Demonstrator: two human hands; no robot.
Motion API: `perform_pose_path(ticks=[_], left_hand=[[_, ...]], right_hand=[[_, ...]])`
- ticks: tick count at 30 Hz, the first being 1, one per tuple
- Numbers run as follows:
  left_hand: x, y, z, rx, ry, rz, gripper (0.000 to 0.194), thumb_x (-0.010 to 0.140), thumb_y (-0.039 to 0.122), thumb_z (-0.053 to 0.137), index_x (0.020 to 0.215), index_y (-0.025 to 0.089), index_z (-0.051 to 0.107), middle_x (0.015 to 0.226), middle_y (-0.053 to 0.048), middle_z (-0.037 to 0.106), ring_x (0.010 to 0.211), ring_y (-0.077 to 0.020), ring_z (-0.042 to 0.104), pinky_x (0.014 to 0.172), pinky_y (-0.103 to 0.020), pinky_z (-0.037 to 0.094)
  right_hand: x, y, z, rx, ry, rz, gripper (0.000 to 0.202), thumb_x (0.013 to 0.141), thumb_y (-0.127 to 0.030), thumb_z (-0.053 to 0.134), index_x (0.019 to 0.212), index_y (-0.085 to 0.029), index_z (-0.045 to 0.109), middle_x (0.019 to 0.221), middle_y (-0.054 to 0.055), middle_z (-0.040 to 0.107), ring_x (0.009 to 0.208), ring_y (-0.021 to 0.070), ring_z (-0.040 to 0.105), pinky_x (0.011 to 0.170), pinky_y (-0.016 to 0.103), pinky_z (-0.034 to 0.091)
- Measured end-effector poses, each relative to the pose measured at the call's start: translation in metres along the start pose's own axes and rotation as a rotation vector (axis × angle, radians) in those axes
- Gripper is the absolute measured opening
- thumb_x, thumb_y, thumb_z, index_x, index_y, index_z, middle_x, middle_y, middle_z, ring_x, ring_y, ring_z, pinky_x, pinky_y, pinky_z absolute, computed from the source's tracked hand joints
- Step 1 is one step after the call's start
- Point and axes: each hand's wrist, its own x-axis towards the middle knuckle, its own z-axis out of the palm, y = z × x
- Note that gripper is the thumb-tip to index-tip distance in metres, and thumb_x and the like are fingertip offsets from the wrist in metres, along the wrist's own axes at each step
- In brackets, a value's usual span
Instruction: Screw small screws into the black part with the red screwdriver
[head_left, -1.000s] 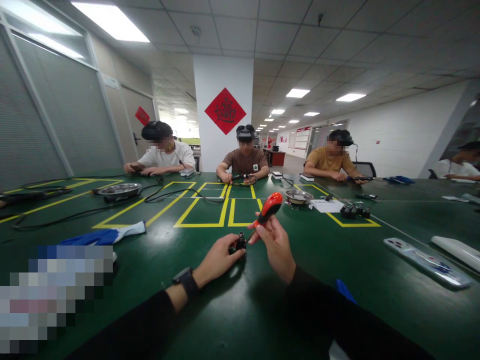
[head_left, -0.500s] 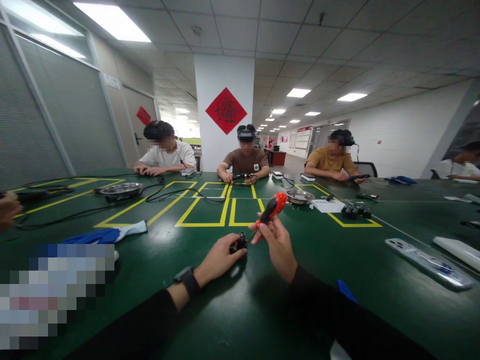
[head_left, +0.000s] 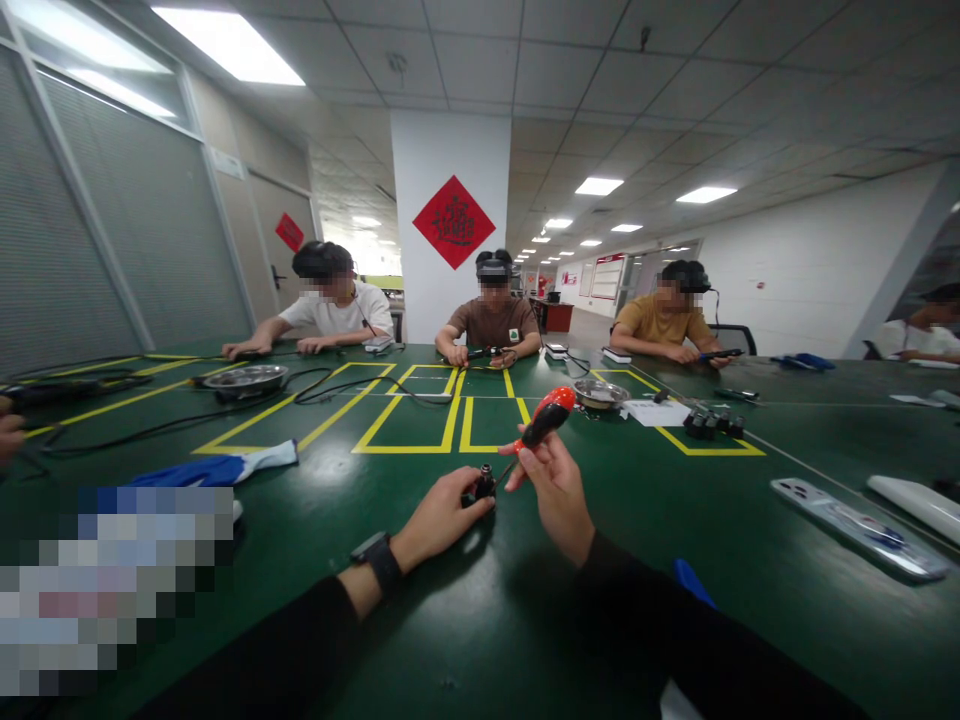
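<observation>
My left hand [head_left: 442, 515] is closed around a small black part [head_left: 486, 481] with a round metal top, low over the green table [head_left: 465, 620]. In my right hand [head_left: 556, 495] is a red and black screwdriver [head_left: 549, 416], held tilted with its handle up to the right. Its shaft points down to the left, and the tip meets or nearly meets the right side of the black part; the exact contact is too small to tell.
A blue and white glove [head_left: 247, 464] lies at the left, a phone [head_left: 859, 528] at the right. Metal bowls [head_left: 247, 379] [head_left: 600, 394], black parts [head_left: 712, 424], white paper [head_left: 656, 413] and cables lie farther back. Several people sit across the table.
The screwdriver handle has turned slightly in my right hand, while my left hand holds its place on the black part. At the far left, a person's arm has reached outward along the table.
</observation>
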Motion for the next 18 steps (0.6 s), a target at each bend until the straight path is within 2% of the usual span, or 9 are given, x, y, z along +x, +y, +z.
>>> perform_pose_path(ticks=[3,6,12,18], left_hand=[[0.0001,0.0003,-0.0005,0.008,-0.001,-0.007,0.019,0.078,0.032,0.055,0.087,0.016,0.059,0.079,-0.003,0.057,0.073,-0.0161,0.05,0.067,-0.027,0.04],[-0.0001,0.0013,-0.0015,0.01,-0.007,-0.007,0.02,0.078,0.031,0.055,0.089,0.016,0.06,0.08,-0.003,0.057,0.073,-0.0161,0.05,0.067,-0.027,0.04],[0.0,0.0021,-0.0019,0.006,-0.007,-0.003,0.018,0.078,0.032,0.055,0.086,0.016,0.059,0.08,-0.002,0.057,0.074,-0.0161,0.05,0.067,-0.026,0.04],[0.0004,0.0016,-0.002,0.019,-0.01,0.006,0.019,0.078,0.032,0.055,0.087,0.015,0.06,0.08,-0.003,0.058,0.074,-0.016,0.051,0.068,-0.026,0.04]], right_hand=[[0.0008,0.0024,0.0004,-0.006,0.029,0.005,0.03,0.079,-0.028,0.06,0.101,-0.022,0.041,0.076,-0.002,0.065,0.046,0.0083,0.054,0.048,0.022,0.045],[0.0007,0.0037,-0.0006,0.001,0.046,0.002,0.033,0.077,-0.026,0.063,0.099,-0.022,0.039,0.07,-0.005,0.062,0.048,0.0083,0.055,0.049,0.021,0.045],[-0.0035,-0.0018,0.0006,0.022,-0.062,-0.017,0.016,0.087,-0.029,0.047,0.1,-0.021,0.044,0.082,0.0,0.062,0.055,0.0089,0.057,0.06,0.026,0.048],[-0.0046,0.0033,0.0016,-0.04,0.012,0.003,0.028,0.076,-0.027,0.063,0.092,-0.021,0.041,0.069,-0.005,0.059,0.045,0.0083,0.053,0.047,0.022,0.043]])
